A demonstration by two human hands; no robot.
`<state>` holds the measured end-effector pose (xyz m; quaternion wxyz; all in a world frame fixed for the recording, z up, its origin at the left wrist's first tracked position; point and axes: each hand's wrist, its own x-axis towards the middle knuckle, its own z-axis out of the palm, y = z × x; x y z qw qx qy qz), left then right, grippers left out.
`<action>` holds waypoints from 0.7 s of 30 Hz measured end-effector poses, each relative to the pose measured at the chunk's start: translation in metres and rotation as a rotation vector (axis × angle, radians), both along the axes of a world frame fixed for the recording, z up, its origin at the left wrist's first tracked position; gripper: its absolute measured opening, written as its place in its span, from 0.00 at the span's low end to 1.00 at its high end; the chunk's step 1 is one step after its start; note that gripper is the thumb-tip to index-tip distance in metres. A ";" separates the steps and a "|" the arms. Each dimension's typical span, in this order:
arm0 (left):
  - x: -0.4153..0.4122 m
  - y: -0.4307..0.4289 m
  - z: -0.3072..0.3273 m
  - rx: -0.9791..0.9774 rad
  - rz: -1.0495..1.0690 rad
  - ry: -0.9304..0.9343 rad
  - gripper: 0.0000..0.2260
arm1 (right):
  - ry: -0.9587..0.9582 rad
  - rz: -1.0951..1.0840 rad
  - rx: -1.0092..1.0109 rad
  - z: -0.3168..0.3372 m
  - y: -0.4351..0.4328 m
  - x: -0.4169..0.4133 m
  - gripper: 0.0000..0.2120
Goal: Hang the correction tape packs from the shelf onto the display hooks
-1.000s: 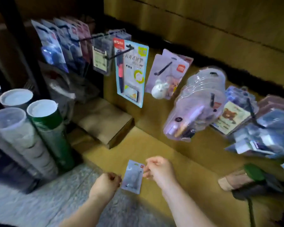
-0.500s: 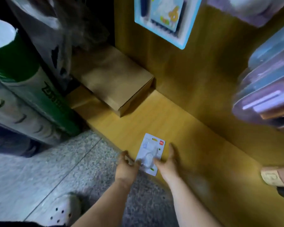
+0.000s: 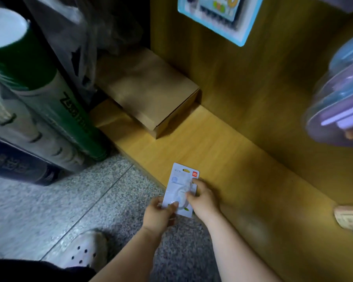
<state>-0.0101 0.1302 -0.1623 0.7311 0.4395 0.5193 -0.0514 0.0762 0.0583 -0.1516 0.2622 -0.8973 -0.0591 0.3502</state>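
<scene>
Right hand [image 3: 202,198] has slid up the pack [image 3: 181,179] and pinches its side, left hand [image 3: 158,213] pinching the bottom corner, over the shelf [image 3: 232,159] front, not yet hung, hooks out of sight.

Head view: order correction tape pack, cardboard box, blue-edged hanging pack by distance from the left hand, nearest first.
1. correction tape pack: gripped by the left hand, over the front edge of the shelf.
2. cardboard box: up-left, at the shelf's back.
3. blue-edged hanging pack: top of frame, highest up.
</scene>
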 end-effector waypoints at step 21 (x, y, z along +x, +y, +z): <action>-0.106 -0.014 0.280 0.196 0.044 -0.654 0.06 | -0.162 -0.036 0.637 0.320 -0.025 -0.096 0.11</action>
